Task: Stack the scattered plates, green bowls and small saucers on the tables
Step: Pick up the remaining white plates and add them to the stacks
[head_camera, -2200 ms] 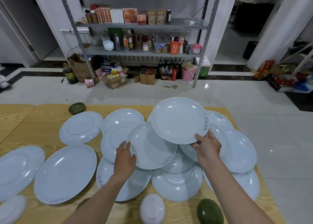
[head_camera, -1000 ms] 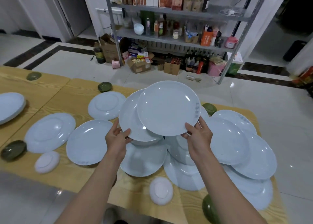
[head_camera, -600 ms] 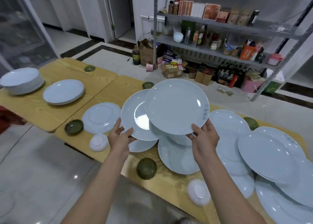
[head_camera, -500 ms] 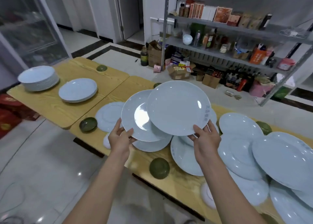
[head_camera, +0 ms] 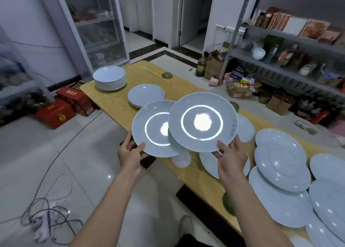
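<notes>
My left hand [head_camera: 131,154] grips the near rim of a pale blue plate [head_camera: 153,132] held in the air. My right hand [head_camera: 230,158] grips a second, larger plate [head_camera: 202,121] that overlaps the first. Beyond them on the far wooden table [head_camera: 115,104] stand a tall stack of plates [head_camera: 109,78] and a low stack of plates [head_camera: 146,98]. A green bowl [head_camera: 167,75] sits upside down near that table's far edge. Several loose plates [head_camera: 281,162] lie overlapping on the near table at my right. A small white saucer [head_camera: 181,160] lies below the held plates.
Red boxes [head_camera: 61,106] sit on the floor left of the far table, beside a glass-door fridge [head_camera: 93,24]. Tangled cables [head_camera: 48,215] lie on the tiled floor at lower left. A metal shelf [head_camera: 291,46] with goods and cardboard boxes stands behind the tables.
I have turned left with both plates lifted off the near table's pile. The far table with its two stacks has come nearer to the middle of view.
</notes>
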The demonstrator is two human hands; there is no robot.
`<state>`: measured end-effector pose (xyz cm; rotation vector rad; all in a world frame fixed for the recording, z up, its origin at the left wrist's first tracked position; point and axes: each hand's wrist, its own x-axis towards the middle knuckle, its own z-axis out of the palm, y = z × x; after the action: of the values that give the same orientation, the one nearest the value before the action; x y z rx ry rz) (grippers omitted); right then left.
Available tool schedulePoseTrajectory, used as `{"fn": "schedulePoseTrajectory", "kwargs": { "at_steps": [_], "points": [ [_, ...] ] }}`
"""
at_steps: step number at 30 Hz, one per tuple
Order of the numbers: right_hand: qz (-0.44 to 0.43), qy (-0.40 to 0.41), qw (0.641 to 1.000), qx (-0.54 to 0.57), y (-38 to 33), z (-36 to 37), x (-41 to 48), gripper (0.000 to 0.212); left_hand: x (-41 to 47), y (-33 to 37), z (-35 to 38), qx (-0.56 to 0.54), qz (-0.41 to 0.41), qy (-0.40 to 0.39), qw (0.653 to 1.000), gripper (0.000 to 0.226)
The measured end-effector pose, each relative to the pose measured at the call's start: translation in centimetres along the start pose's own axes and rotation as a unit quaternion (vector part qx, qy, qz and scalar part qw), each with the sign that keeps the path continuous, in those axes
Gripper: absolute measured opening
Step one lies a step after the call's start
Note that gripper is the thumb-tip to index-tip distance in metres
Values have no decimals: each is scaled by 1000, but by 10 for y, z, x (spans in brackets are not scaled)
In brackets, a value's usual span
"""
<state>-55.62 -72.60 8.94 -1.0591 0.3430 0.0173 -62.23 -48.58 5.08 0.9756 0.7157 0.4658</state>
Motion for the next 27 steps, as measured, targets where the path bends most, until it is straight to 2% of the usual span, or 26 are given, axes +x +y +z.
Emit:
{"fn": "schedulePoseTrajectory", "kwargs": {
  "at_steps": [8,13,27],
  "points": [
    [31,-15,999,20,49,84,46,73,83,29,-28,2,4,54,999,68],
    [39,-17,998,37,76,138,93,73,161,47,-23,19,-5,60,998,73],
    [48,56,997,36,119,233,179,75,335,67,5,59,-73,17,995,75]
  ]
}}
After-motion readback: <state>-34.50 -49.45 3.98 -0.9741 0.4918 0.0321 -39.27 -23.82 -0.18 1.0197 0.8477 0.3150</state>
